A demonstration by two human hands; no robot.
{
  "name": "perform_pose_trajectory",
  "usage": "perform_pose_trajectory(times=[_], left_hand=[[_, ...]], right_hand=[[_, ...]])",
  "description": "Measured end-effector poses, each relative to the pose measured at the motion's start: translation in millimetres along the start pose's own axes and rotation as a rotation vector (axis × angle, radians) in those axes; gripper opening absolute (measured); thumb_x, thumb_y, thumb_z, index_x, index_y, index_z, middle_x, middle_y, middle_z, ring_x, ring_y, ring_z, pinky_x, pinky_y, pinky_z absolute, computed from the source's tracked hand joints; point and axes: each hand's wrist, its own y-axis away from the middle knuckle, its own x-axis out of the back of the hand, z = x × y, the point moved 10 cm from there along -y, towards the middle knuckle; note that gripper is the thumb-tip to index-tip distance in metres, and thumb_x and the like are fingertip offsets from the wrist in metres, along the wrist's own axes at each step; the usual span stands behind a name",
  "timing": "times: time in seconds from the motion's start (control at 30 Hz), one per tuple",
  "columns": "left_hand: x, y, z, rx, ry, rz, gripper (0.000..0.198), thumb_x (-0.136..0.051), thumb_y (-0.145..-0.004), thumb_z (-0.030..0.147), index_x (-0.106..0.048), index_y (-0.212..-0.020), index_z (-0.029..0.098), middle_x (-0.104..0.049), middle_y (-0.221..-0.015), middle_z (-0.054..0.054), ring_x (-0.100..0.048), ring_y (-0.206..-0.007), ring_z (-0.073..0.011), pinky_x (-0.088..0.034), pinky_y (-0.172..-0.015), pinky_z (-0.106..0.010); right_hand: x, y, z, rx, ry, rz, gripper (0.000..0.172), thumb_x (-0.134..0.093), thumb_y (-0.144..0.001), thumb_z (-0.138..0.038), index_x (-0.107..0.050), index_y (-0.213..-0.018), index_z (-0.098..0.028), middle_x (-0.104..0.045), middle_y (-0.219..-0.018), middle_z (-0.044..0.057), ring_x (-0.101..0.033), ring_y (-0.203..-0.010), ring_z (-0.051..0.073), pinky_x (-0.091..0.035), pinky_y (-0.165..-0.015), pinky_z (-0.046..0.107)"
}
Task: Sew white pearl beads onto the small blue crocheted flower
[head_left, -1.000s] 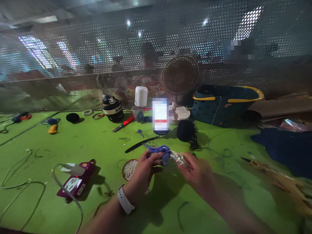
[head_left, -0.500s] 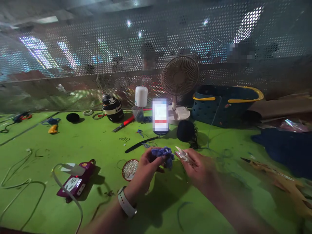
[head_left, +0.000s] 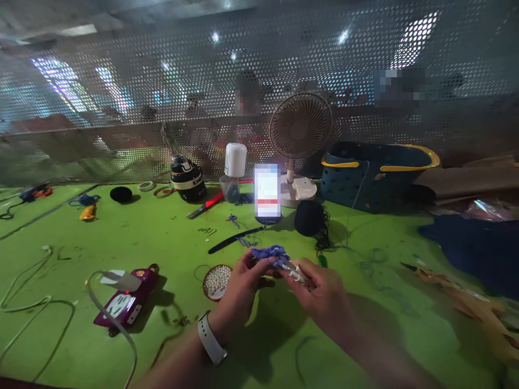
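A piece of blue-purple crocheted yarn [head_left: 271, 252] with small shiny beads on it is pinched in my left hand [head_left: 247, 275], which wears a white watch band. My right hand [head_left: 318, 283] is closed round a small white two-pronged tool [head_left: 298, 274], its tip against the right edge of the yarn piece. Behind the right knuckles a short green end [head_left: 322, 260] sticks out; I cannot tell what it belongs to. Beside my left wrist sits a round red-rimmed dish [head_left: 205, 289] of white pearl beads [head_left: 218, 279].
A lit phone [head_left: 267, 192] stands ahead, with a fan [head_left: 300, 127] and a dark yarn ball [head_left: 308, 218] beside it. A basket [head_left: 357, 186] is at back right. A purple power strip [head_left: 130, 300] with cables lies left. A red-handled cutter [head_left: 213, 201] lies near a black bottle [head_left: 187, 181].
My right hand has moved left and slightly down, bringing the white tool from a small gap to the yarn piece. The green end now shows. My left hand has hardly moved.
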Motion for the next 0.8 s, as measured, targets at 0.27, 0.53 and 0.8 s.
perform_pose_trajectory(times=[0.27,0.53,0.8], left_hand=[[-7.8,-0.6,-1.1,-0.014,0.020,-0.078,0.021,-0.075,-0.070,0.023,-0.065,-0.086,0.015,-0.067,-0.076,-0.001,-0.061,-0.061,-0.0097,-0.048,-0.057,-0.020],[-5.6,-1.6,-4.1,0.007,0.015,-0.070,0.026,-0.079,-0.067,0.026,-0.062,-0.084,0.015,-0.064,-0.073,-0.001,-0.060,-0.059,-0.0108,-0.048,-0.051,-0.020],[-10.6,-0.4,2.0,-0.025,-0.100,-0.096,0.026,-0.077,-0.070,0.027,-0.061,-0.086,0.014,-0.064,-0.078,-0.002,-0.059,-0.064,-0.0101,-0.047,-0.053,-0.018]], right_hand=[[7.7,-6.4,3.9,-0.044,-0.092,0.099,0.019,-0.055,-0.086,-0.027,-0.059,-0.069,-0.019,-0.045,-0.051,-0.005,-0.038,-0.045,0.009,-0.028,-0.042,0.020],[-3.4,-4.4,11.2,-0.134,-0.236,-0.057,0.024,-0.053,-0.089,-0.034,-0.057,-0.071,-0.018,-0.044,-0.054,-0.004,-0.037,-0.047,0.009,-0.028,-0.043,0.020],[-11.1,-0.8,13.8,-0.220,-0.386,-0.148,0.022,-0.047,-0.089,-0.032,-0.059,-0.077,-0.018,-0.043,-0.059,-0.003,-0.036,-0.051,0.011,-0.029,-0.046,0.022]])
